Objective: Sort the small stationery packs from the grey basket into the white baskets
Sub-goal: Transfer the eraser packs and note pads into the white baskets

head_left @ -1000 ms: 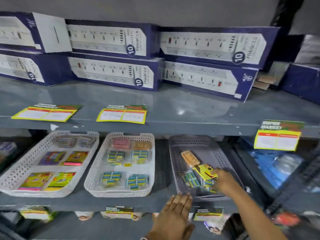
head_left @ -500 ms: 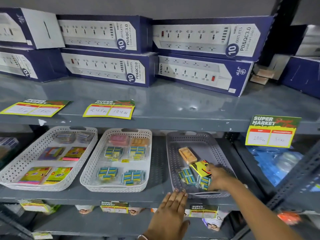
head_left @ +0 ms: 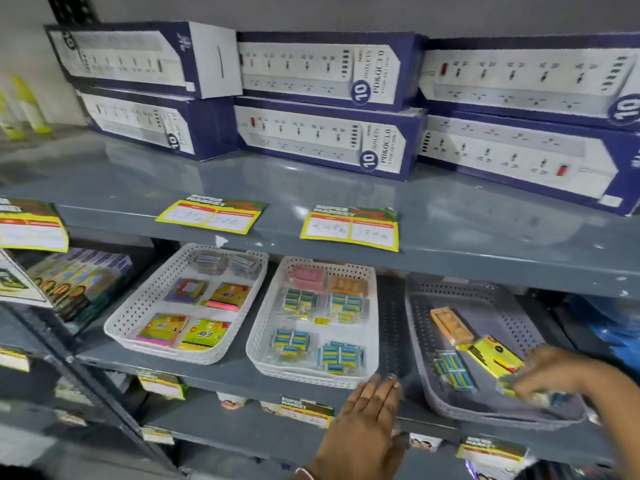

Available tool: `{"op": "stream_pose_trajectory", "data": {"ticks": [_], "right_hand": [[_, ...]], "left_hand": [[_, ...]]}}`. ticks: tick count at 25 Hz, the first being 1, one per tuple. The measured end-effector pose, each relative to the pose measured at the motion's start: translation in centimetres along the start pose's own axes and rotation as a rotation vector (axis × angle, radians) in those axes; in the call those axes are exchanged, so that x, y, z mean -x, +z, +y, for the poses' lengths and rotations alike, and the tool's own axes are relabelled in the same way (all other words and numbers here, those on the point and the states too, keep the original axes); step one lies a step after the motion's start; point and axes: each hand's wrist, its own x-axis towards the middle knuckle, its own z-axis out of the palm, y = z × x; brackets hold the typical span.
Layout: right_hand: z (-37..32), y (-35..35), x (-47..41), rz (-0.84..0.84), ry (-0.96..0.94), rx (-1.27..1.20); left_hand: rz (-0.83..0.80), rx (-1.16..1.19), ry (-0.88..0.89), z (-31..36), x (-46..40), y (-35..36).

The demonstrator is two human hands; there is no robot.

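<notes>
The grey basket (head_left: 419, 327) stands at the right of the middle shelf. It holds an orange pack (head_left: 451, 325), a yellow pack (head_left: 493, 355) and a blue-striped pack (head_left: 454, 370). My right hand (head_left: 554, 372) is inside its near right corner, fingers closed on a blurred blue and yellow pack (head_left: 538, 397). My left hand (head_left: 369, 417) lies flat on the shelf edge, fingers apart, between the grey basket and the middle white basket (head_left: 258, 337). The left white basket (head_left: 138, 311) holds coloured sticky-note packs.
Blue and white power-strip boxes (head_left: 325, 102) are stacked on the upper shelf. Yellow price tags (head_left: 349, 228) hang from the shelf edges. Boxed goods (head_left: 76, 282) fill the shelf at far left. A lower shelf runs below my hands.
The view has swung left. My right hand has slid toward the near right corner of the grey basket, off the yellow pack, and closed on a blue and yellow pack. My left hand stays on the shelf edge.
</notes>
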Motion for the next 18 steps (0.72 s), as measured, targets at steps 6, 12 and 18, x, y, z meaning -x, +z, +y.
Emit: {"op": "stream_pose_trajectory", "data": {"ticks": [6,12,18], "right_hand": [[-12.8,1.7,4.1,0.05,-0.306,-0.245],[-28.9,10.8,0.2,-0.019,-0.637,-0.168],[-33.3,15.4,-3.7,-0.022,-0.637,-0.003]], "left_hand": [[0.027,-0.068,-0.147,-7.3,3.4,-1.0],[0.056,-0.097,-0.306,-12.6,6.5,-0.6],[0.106,-0.076,-0.274,-14.0,7.7,-0.4]]}}
